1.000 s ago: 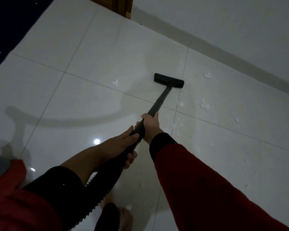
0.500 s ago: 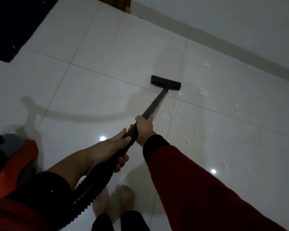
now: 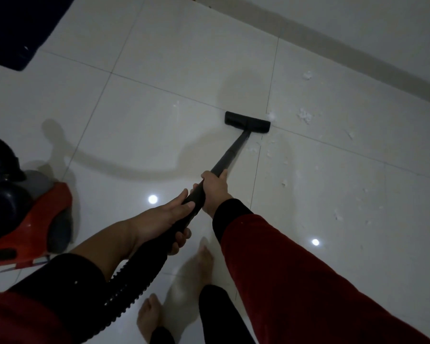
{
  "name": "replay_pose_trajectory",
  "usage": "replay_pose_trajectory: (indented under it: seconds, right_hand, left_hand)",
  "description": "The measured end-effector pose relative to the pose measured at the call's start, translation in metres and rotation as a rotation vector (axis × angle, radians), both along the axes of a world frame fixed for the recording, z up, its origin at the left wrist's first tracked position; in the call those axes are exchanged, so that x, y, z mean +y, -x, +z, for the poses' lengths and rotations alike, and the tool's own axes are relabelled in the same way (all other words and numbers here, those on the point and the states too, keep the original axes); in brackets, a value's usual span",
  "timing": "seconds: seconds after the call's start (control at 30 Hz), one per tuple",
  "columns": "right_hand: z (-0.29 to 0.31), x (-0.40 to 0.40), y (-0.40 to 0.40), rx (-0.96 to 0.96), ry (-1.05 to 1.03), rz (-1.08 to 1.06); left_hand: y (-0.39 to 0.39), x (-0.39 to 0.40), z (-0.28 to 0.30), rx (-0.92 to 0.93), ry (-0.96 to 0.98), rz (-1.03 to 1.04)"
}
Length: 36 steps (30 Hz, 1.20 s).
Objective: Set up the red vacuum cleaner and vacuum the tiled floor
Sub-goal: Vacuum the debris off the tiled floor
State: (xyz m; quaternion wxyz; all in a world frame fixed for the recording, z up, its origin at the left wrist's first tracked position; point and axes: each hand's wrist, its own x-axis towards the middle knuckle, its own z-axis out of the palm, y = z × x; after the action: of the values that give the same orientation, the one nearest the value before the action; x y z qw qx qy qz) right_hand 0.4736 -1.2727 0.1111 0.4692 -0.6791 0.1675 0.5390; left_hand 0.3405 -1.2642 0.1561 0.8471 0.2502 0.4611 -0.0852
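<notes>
Black wand [image 3: 230, 155]: our right hand [image 3: 215, 188] wraps it high up, fingers curled round; left hand [image 3: 169, 220] grips lower end near ribbed hose [image 3: 132, 279], thumb on top. Floor head [image 3: 247, 122] flat on white tiled floor [image 3: 159, 78], white crumbs [image 3: 304, 116] just beside. Red vacuum cleaner [image 3: 27, 217] sits at our left. Dark mat [image 3: 18, 28] far left.

Your vacuum, spread across the tiles

Your red vacuum cleaner [image 3: 27, 214] sits at the left edge; its black wand [image 3: 230, 155] slants up to the floor head [image 3: 247, 122], flat on the glossy tiled floor [image 3: 159, 70] beside white scraps [image 3: 304, 115].
</notes>
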Motion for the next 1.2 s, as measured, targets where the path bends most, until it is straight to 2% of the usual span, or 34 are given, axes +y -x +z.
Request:
replay_pose_trajectory:
  seconds: [0.57, 0.7, 1.0, 1.2]
  right_hand:
    - [0.005, -0.078, 0.086, -0.002, -0.002, -0.093]
    - [0.000, -0.096, 0.100, 0.010, -0.017, -0.042]
    - [-0.002, -0.135, 0.120, 0.047, -0.040, -0.097]
    - [0.004, -0.158, 0.159, 0.066, -0.042, -0.093]
  left_hand:
    - [0.087, -0.069, 0.017, 0.003, -0.058, -0.115]
    - [0.100, -0.091, 0.018, -0.005, -0.057, -0.095]
    - [0.118, -0.126, 0.020, 0.031, -0.055, -0.107]
    - [0.159, -0.148, 0.025, 0.032, -0.061, -0.134]
